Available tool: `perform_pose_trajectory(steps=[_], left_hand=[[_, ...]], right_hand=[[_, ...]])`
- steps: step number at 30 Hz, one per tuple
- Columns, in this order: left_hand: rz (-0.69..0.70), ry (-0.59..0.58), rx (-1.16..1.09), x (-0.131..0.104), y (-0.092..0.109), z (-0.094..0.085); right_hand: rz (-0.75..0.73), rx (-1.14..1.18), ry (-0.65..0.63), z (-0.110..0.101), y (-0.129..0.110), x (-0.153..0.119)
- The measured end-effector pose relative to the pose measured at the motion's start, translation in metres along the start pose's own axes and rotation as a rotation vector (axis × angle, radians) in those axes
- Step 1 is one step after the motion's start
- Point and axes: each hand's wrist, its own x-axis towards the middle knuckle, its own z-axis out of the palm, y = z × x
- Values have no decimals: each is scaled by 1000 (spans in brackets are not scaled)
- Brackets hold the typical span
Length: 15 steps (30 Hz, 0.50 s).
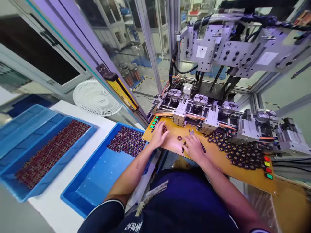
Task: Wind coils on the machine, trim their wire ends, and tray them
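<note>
At the left end of the yellow worktop [170, 144], my left hand [157, 136] is curled, with a small dark ring core [164, 128] with copper-coloured spots between thumb and fingers. A similar ring core [179, 138] lies on the worktop between my hands. My right hand [193, 147] rests over a pair of pliers [191, 132], its fingers bent onto them. The metal jaws point away from me past the fingertips, and the dark handles spread out on both sides of the hand. Part of the pliers is hidden under the palm.
Many black ring parts [239, 152] cover the worktop's right side. Green buttons [155, 122] and coloured buttons [268, 164] sit at its ends. Machine fixtures [200, 101] line the back. Left, a blue tray [97, 181] and another blue tray [48, 155] hold ring cores, near a white fan cover [96, 98].
</note>
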Motion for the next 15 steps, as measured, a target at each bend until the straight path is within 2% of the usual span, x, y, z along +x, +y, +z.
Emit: perform_pose_trajectory(steps=[2, 4, 8, 10, 12, 15], left_hand=[[33, 17, 51, 8, -7, 17], [61, 17, 97, 4, -14, 28], [116, -7, 148, -13, -19, 32], [146, -30, 151, -19, -17, 33], [168, -49, 151, -24, -13, 36], [174, -42, 155, -26, -8, 41]], right_hand=[[19, 1, -18, 14, -8, 12], [42, 19, -26, 27, -19, 20], [42, 77, -37, 40, -39, 32], [36, 88, -31, 37, -40, 27], [61, 72, -9, 27, -32, 11], [190, 0, 54, 2, 2, -24]])
